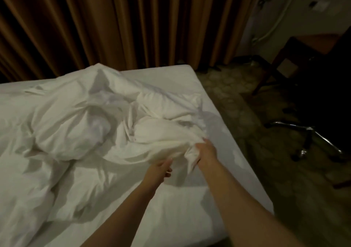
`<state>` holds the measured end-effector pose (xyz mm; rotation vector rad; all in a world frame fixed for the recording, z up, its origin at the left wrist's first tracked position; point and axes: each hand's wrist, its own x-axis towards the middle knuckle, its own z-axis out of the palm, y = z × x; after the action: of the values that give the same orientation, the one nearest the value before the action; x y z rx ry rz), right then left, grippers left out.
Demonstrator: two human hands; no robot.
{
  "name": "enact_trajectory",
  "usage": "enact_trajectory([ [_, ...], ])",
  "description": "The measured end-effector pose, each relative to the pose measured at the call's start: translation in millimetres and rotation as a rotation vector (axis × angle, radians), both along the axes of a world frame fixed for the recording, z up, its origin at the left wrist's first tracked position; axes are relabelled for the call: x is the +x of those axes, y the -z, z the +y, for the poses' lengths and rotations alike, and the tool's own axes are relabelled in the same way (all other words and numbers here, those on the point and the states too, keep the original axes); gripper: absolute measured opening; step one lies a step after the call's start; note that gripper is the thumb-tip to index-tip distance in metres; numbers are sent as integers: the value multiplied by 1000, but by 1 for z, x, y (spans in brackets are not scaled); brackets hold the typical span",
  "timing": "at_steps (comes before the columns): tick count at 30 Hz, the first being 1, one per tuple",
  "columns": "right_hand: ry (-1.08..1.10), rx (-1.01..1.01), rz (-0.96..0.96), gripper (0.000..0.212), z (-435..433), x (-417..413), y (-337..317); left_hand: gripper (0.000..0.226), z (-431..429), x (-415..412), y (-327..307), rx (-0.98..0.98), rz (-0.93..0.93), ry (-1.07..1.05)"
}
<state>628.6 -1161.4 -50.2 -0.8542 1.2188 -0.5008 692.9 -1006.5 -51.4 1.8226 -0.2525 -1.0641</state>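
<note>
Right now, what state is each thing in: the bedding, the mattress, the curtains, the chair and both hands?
duvet: crumpled in a heap on the mattress, near corner bunched up and held.
mattress: covered in a white sheet, right side free of the duvet.
left hand: grips the duvet's edge.
right hand: grips the bunched corner.
curtains: drawn shut.
office chair: upright on the carpet, apart from the bed.

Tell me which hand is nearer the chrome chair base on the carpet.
Right. The right hand grips the bunched white bedding on the side toward the chrome chair base; the left hand lies at the same bunch, farther from it.
</note>
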Motion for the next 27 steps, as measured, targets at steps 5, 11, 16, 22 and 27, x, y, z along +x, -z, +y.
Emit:
enact_trajectory([
  [5,240,-169,-73,38,-101,-124,-73,18,-44,-79,-16,27,-559,-8],
  [11,145,-167,53,53,-106,-208,-85,73,-99,-161,6,163,-810,382],
  [16,-7,-88,16,56,-108,-224,-81,88,-108,-184,24,374,-935,499],
  [22,2,-92,152,41,-143,-247,-103,24,-114,-146,18,439,-1067,312],
  [27,156,-59,52,52,-153,-246,-93,29,-111,-132,17,373,-996,385],
])
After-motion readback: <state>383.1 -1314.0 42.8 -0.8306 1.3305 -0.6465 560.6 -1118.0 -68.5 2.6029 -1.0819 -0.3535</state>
